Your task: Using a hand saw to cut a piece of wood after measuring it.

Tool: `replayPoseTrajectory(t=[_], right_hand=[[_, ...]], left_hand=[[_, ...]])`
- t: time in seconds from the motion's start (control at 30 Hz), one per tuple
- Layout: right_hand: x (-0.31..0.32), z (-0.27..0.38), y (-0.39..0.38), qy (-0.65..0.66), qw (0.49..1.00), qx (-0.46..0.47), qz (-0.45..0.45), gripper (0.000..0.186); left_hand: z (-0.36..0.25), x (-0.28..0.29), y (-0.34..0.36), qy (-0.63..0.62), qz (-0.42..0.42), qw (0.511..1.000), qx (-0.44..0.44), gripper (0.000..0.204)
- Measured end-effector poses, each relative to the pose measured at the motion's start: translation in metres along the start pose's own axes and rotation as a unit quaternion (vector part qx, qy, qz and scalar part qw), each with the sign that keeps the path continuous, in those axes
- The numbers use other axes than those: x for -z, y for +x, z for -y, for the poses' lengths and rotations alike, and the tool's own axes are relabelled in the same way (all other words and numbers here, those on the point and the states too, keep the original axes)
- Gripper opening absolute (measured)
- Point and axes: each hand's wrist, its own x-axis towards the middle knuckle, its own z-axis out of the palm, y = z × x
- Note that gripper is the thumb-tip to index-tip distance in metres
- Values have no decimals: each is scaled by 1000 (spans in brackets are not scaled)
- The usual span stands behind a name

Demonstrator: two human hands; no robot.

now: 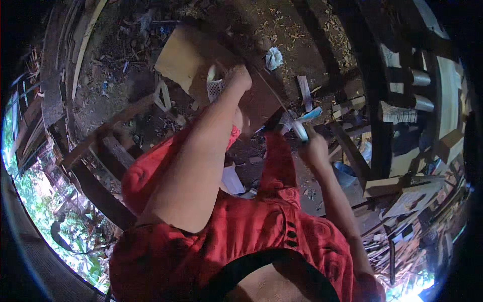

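My left hand (238, 78) is closed above the brown board, at the end of my outstretched forearm. Whatever its fingers may hold is hidden. My right hand (314, 147), also closed, grips a tool with a pale rounded handle (300, 131). A long thin straight edge (272, 90) runs between this handle and the area beside my left hand; its exact kind is unclear. Beneath lies a brown board (261, 103), with a lighter tan part (176, 58) at its far left. A pale perforated shoe (216, 89) shows beside my left wrist.
A light-blue piece (312, 114) lies near the pale handle. Crumpled white material (273, 59) sits on the dirt floor. A dark bucket (344, 174) stands right of my right forearm. Timber frames and stacked wood (407, 201) crowd the right side; planks (113, 146) lie left.
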Motion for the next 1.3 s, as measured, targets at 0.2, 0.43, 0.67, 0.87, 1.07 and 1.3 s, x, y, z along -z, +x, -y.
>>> replayPoseTrajectory(t=[0.2, 0.43, 0.67, 0.87, 1.07, 1.3], right_hand=[[-22, 12, 35, -61, 994, -56, 64, 25], [16, -9, -66, -24, 996, -85, 24, 26], [-14, 27, 32, -3, 1000, -21, 21, 31], [23, 8, -47, -43, 992, -96, 75, 43], [24, -9, -60, -30, 997, -60, 39, 34], [-13, 18, 35, -21, 995, -69, 66, 34]], left_hand=[[-2, 9, -4, 48, 72, 996, 2, 42], [-6, 15, -10, 17, -54, 998, -8, 27], [-6, 23, -11, 26, 15, 999, 11, 29], [-8, 21, -19, 1, -56, 998, 7, 30], [-5, 19, -7, 1, 29, 1000, 8, 33], [-1, 1, 2, 63, -26, 997, 32, 38]])
